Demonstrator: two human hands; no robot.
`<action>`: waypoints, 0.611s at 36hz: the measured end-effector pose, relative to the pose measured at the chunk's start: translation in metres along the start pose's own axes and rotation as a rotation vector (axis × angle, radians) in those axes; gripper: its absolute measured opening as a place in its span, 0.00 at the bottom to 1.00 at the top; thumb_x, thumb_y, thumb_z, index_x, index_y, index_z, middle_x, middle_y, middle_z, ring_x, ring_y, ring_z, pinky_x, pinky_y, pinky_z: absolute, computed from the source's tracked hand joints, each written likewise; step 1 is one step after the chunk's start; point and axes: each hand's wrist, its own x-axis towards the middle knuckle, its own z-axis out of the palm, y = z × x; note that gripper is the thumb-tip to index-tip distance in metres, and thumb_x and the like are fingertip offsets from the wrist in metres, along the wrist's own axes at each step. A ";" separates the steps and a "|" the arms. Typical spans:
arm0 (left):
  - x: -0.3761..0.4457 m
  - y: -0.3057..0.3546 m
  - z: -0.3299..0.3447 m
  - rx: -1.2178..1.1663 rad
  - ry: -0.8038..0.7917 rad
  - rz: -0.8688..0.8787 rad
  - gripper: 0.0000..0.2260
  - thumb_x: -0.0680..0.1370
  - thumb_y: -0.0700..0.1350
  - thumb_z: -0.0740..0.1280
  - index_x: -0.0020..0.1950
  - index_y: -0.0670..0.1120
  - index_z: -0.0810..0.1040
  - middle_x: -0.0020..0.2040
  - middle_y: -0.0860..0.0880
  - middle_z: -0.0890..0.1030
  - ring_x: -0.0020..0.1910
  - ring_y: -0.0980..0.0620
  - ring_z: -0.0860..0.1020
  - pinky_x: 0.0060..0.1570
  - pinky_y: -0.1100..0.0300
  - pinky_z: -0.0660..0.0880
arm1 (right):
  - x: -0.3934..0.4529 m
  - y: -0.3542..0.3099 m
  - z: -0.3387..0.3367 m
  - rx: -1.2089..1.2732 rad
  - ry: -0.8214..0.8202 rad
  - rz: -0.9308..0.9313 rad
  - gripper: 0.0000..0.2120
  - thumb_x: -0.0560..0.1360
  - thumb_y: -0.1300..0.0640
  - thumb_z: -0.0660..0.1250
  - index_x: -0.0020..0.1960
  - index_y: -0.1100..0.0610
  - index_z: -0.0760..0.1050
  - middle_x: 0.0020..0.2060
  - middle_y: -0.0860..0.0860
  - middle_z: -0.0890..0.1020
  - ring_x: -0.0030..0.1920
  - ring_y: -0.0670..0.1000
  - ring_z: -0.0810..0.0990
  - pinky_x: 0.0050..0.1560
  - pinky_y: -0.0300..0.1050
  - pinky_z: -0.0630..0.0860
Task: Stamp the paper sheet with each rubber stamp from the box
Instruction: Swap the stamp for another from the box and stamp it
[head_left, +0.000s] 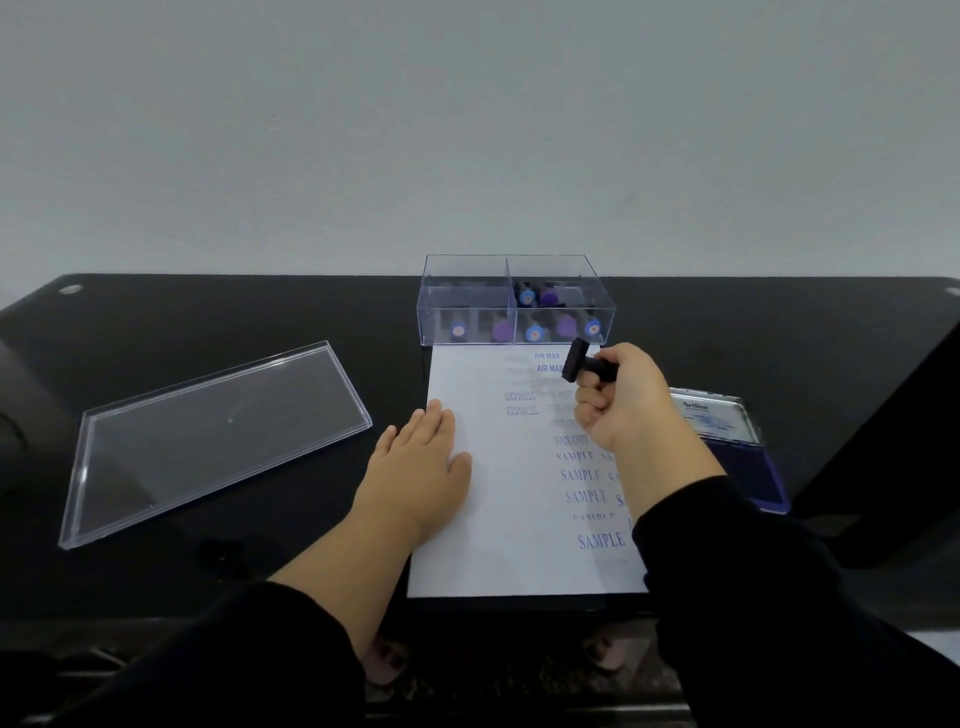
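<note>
Black desk (208, 322); right hand (631, 400) hides paper sheet (498, 499) imprints.

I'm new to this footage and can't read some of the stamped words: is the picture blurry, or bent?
Head view: the rubber stamp in the right hand is motion-blurred; prints on the paper sheet beside it look smeared; the table's far edge bows, wide-angle distortion.

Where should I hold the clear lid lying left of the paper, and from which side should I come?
Grip the clear lid by its near-left corner rim, coming from the near side. It lies flat on the black table with its raised edge up, so probably only the thin rim offers a pinch.
</note>
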 end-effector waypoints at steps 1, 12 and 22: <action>0.000 0.000 0.000 -0.001 0.000 -0.001 0.25 0.83 0.51 0.45 0.78 0.47 0.43 0.78 0.51 0.41 0.77 0.54 0.42 0.73 0.56 0.39 | 0.000 0.000 0.000 0.006 0.000 0.003 0.08 0.76 0.57 0.58 0.39 0.58 0.67 0.23 0.50 0.68 0.19 0.46 0.59 0.19 0.35 0.56; 0.000 0.000 0.001 -0.013 -0.003 -0.008 0.25 0.83 0.51 0.46 0.78 0.48 0.43 0.78 0.52 0.41 0.77 0.55 0.41 0.73 0.57 0.38 | 0.000 0.000 0.001 0.064 0.016 0.042 0.09 0.76 0.57 0.57 0.39 0.59 0.68 0.23 0.49 0.68 0.19 0.46 0.59 0.20 0.35 0.55; 0.001 0.003 -0.007 -0.041 -0.037 -0.040 0.26 0.82 0.51 0.49 0.79 0.49 0.45 0.78 0.53 0.43 0.77 0.54 0.44 0.73 0.58 0.40 | -0.007 -0.013 0.003 0.016 -0.009 -0.046 0.03 0.78 0.58 0.59 0.49 0.58 0.69 0.27 0.51 0.69 0.23 0.45 0.61 0.20 0.36 0.56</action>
